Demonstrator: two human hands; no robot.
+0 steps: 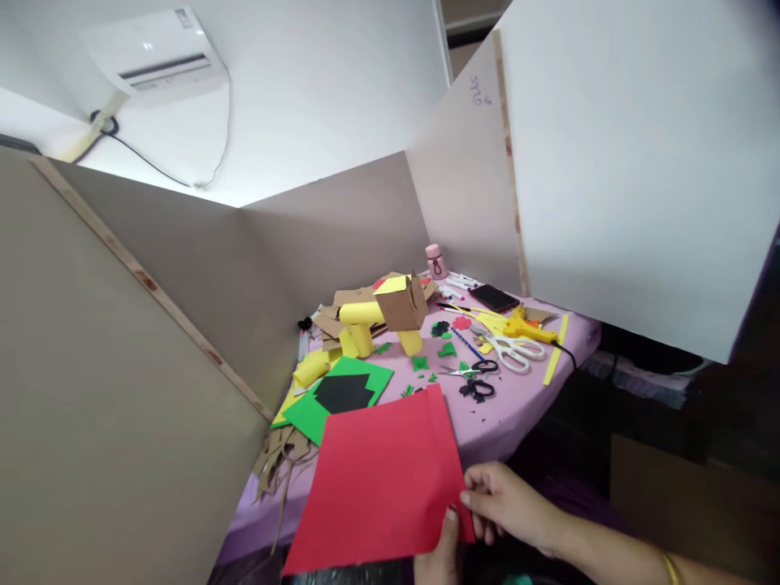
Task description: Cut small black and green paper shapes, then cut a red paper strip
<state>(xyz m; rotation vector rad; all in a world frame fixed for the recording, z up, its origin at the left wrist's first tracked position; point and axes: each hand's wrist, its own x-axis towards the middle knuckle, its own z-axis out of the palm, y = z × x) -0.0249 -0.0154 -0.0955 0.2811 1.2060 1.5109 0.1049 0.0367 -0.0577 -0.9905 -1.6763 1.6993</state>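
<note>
A large red paper sheet (383,479) is held up over the front of the table. My left hand (442,552) grips its lower edge with the thumb on top; the other fingers are hidden beneath the sheet. At the right edge, near the lower corner, my right hand (496,500) pinches the same sheet between thumb and fingers. Along this right side runs a narrow strip that looks like a fold. Behind the sheet lie a green sheet (298,410) and a black paper piece (344,393) on top of it.
On the pink-covered table (487,431) are black-handled scissors (481,378), white-handled scissors (517,351), a yellow glue gun (530,327), a phone (493,297) and green scraps. A cardboard box with yellow tubes (399,309) stands behind. Cardboard scraps (277,455) lie left; partitions enclose the table.
</note>
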